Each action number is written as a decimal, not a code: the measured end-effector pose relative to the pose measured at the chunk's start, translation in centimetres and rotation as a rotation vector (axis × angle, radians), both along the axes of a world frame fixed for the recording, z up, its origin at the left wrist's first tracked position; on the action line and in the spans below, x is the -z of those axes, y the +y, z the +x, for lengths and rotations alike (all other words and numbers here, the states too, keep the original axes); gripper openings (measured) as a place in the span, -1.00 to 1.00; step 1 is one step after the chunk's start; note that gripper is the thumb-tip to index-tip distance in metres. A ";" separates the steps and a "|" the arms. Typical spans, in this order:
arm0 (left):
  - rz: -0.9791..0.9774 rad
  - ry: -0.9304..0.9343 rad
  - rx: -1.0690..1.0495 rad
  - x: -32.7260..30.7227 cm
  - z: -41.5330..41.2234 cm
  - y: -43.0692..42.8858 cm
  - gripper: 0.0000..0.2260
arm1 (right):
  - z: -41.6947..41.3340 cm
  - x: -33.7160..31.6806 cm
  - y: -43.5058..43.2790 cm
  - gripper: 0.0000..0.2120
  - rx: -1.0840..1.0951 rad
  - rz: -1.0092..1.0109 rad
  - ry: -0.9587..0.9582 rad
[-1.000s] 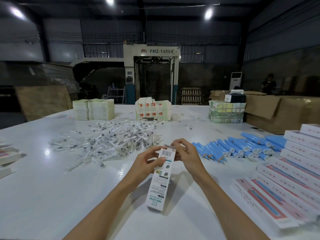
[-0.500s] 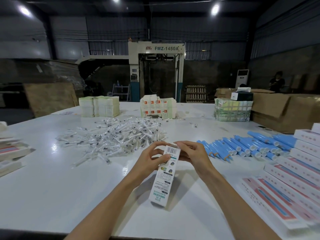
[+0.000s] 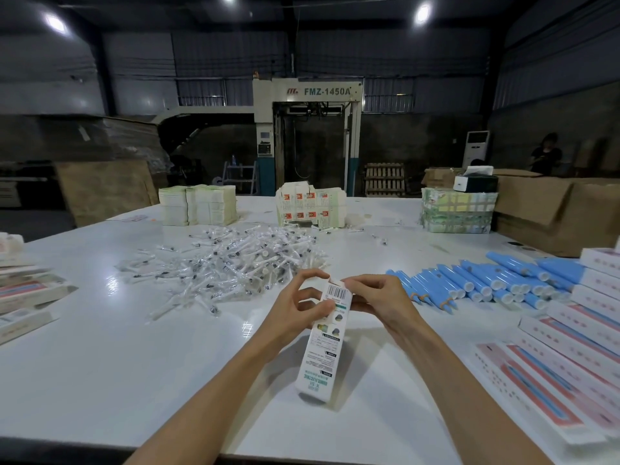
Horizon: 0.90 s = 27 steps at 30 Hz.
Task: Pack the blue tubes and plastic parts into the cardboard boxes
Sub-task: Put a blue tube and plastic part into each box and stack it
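The box [image 3: 323, 340] is held slanted over the table [image 3: 100, 364], its printed face up and its lower end toward the person. Whether that end touches the table cannot be told. Its upper end is gripped between both hands. The left hand [image 3: 295, 310] is curled round the box's left edge, with the thumb pressed on the face just below the barcode. The right hand [image 3: 379, 300] is clasped on the right edge, with its fingertips at the small end flap [image 3: 335, 282], which stands slightly raised.

What is inside the box cannot be seen. The step is judged to be work on the top end, most likely the closing of the flap, though an opening for loading cannot be ruled out.

If it is a closing, the flap needs to be pushed in squarely by the right fingers while the box is steadied by the left hand, so that the thin card is not creased.

The tubes [image 3: 486, 283] are laid in a loose row on the table to the right, well apart from the hands. The parts [image 3: 228, 266] are heaped in clear wrappers just beyond the hands, to the left. A row of boxes [image 3: 570, 347] lies along the right edge, from which the next one would be taken.
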State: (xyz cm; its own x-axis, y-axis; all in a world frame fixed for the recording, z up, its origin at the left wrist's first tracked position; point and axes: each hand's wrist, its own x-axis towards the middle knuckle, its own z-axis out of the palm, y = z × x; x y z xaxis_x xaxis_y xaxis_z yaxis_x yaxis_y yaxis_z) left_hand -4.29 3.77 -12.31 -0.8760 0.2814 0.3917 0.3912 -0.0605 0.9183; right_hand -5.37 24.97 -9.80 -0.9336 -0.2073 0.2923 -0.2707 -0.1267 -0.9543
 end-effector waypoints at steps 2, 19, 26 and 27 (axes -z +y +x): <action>-0.022 0.002 -0.002 0.1 0.0 0.1 -0.55 | 0.0 -0.1 0.2 -0.89 -0.009 0.024 -0.011; 0.046 -0.028 -0.073 0.2 -0.5 0.1 -0.65 | 0.4 0.7 -1.5 -0.86 0.093 0.046 0.151; 0.035 -0.005 -0.096 0.7 -0.5 0.3 -0.62 | 0.7 0.9 -1.5 -0.85 0.117 0.037 0.190; 0.030 -0.004 -0.095 0.8 -0.5 0.3 -0.61 | 0.8 0.9 -1.5 -0.85 0.123 0.045 0.191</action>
